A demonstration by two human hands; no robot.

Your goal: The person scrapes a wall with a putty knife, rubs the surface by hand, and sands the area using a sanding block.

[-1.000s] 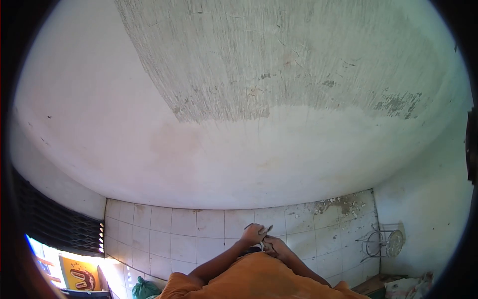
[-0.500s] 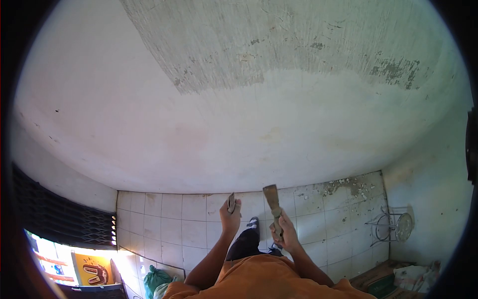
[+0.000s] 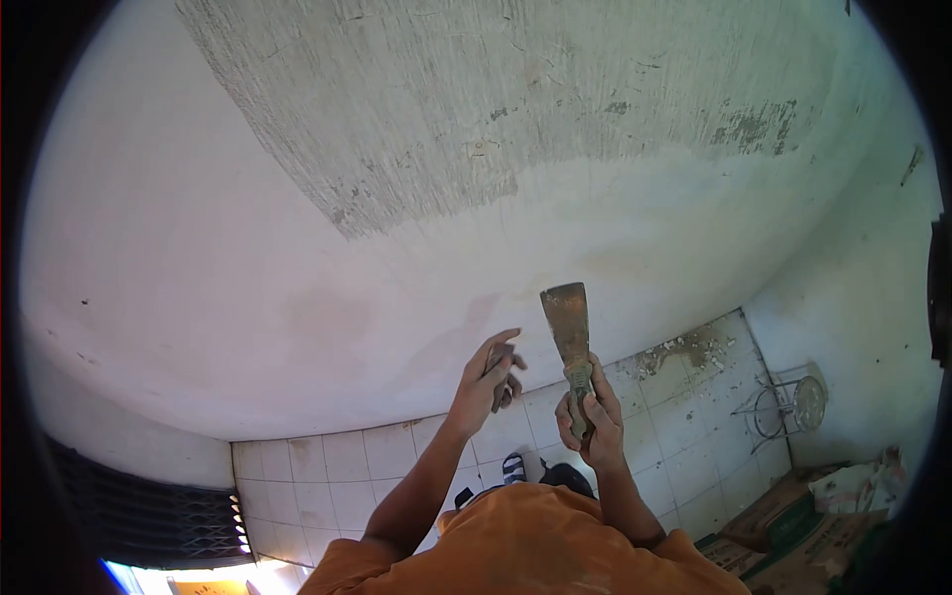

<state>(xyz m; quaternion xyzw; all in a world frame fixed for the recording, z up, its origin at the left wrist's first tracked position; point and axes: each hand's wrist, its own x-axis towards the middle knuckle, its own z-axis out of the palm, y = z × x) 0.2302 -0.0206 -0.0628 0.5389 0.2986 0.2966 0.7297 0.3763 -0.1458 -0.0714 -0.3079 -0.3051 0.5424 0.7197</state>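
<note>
The right hand point(image 3: 591, 424) is gripping the handle of a scraper point(image 3: 568, 327) in a closed fist, just right of the frame's centre, and is holding it upright so that the worn, rust-brown blade is pointing up against the pale wall point(image 3: 198, 248). Just to its left, the left hand point(image 3: 484, 385) is pinching a small dark piece point(image 3: 502, 375) between thumb and fingers, with the upper fingers stretching out loosely toward the wall; I cannot tell what the piece is. The two hands are hanging near each other without touching, both raised in front of the person's orange shirt point(image 3: 535, 545) at the bottom centre. Above them, a large rough, scratched grey patch point(image 3: 476, 109) is spreading across the upper part of the wall, its lower edge sitting well above the blade tip. Below the hands, a white tiled floor point(image 3: 327, 476) is showing, with one foot in a sandal point(image 3: 511, 466) standing on it. Crumbled debris point(image 3: 684, 352) is lying on the tiles at the right, near a wire stand point(image 3: 783, 407) by the side wall. Cardboard boxes point(image 3: 783, 516) are sitting in the lower right corner, and a dark grille point(image 3: 139, 496) is running along the lower left.
</note>
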